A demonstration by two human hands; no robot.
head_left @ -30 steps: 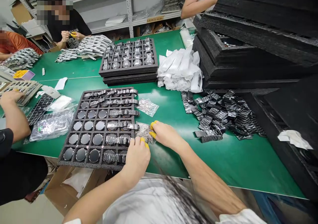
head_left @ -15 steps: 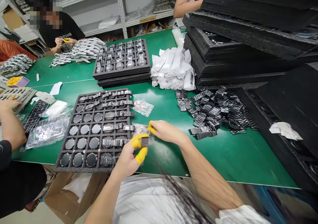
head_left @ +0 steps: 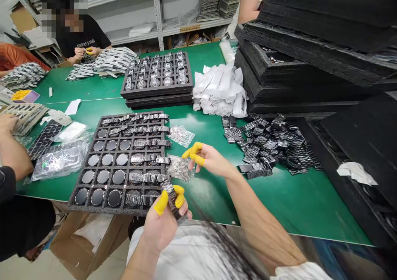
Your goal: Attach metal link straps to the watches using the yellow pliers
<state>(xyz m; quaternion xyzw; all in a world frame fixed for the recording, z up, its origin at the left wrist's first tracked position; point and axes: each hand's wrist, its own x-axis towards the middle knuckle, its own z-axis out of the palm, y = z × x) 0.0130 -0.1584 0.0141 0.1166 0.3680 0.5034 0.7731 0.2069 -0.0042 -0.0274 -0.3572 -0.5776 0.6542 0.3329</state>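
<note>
My left hand [head_left: 164, 224], with yellow finger cots on its thumb and finger, is closed round a black metal-link watch band [head_left: 169, 193] in front of the foam tray's right corner. My right hand [head_left: 209, 158], also in yellow finger cots, hovers above the table with its fingers pinched together; whatever it may hold is too small to make out. Just left of its fingertips is a clear bag of thin metal pins [head_left: 178, 167]. The black foam tray [head_left: 74, 195] holds round dark watch heads, some with black bands lying over them.
A loose pile of black watch bands [head_left: 266, 143] lies right. Behind it rise stacked black foam trays [head_left: 279, 81]. White wrapped pieces [head_left: 218, 89] and another filled tray [head_left: 156, 89] stand farther back. A second pin bag [head_left: 181, 136] lies nearby. Co-workers sit left and behind.
My left hand has turned and come closer to me, showing more of the band. My right hand has lifted slightly and moved right, its fingers curling in. The view has shifted a little.
</note>
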